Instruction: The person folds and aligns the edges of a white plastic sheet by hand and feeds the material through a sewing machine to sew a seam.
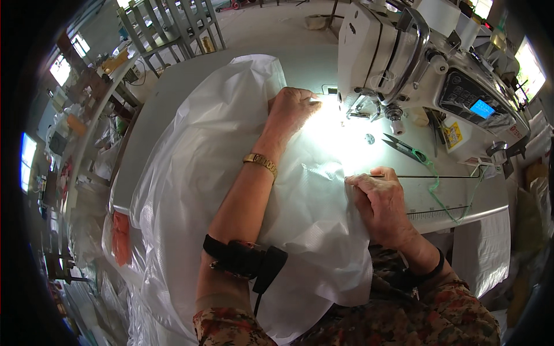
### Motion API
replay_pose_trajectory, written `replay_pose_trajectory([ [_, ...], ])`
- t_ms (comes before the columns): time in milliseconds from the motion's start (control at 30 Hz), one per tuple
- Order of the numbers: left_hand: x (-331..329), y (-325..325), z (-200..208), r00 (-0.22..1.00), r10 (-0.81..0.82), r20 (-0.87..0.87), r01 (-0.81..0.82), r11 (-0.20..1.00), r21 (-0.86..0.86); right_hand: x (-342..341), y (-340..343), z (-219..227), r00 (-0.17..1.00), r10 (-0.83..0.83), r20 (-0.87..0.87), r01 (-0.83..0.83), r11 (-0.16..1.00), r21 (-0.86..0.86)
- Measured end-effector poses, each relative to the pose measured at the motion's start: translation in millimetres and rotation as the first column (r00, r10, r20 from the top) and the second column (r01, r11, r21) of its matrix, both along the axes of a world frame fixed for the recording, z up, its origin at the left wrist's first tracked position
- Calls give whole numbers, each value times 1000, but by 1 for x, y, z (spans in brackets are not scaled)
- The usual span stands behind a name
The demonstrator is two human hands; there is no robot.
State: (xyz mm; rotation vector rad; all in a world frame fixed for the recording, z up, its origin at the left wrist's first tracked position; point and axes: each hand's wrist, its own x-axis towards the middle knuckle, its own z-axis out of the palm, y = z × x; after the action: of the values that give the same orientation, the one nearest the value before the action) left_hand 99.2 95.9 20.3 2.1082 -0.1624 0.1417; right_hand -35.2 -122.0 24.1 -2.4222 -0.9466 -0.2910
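Note:
A large sheet of thin white woven plastic fabric (202, 150) spreads over the table and hangs down toward my lap. My left hand (291, 109) is closed on its far edge, left of the sewing machine's (381, 57) lit needle area. Nearer to me, the fingers of my right hand (381, 202) pinch the right edge of the same fabric. Glare from the machine's lamp washes out the cloth between my hands. Thread snips (405, 148) tied to a green cord (435, 187) lie right of the needle, and a small round metal piece (370, 138) is beside them.
A control panel with a lit blue screen (482, 108) is on the machine's arm. A ruler strip (435, 213) runs along the table's front right edge. Behind the table stands a grey slatted rack (173, 29). A cluttered bench (109, 69) is at the left.

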Motion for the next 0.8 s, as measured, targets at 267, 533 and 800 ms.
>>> replay_pose_trajectory([
  [267,0,3,-5,1000,8,-17,-10,996,-94,0,0,0,1000,-13,5,13,1000,6],
  [533,0,6,-3,997,-55,-51,47,990,-135,1,-1,2,999,-25,-40,25,1000,-1],
  [800,0,14,-4,992,-116,-45,111,987,-113,0,-1,0,1000,-12,-19,12,1000,21],
])
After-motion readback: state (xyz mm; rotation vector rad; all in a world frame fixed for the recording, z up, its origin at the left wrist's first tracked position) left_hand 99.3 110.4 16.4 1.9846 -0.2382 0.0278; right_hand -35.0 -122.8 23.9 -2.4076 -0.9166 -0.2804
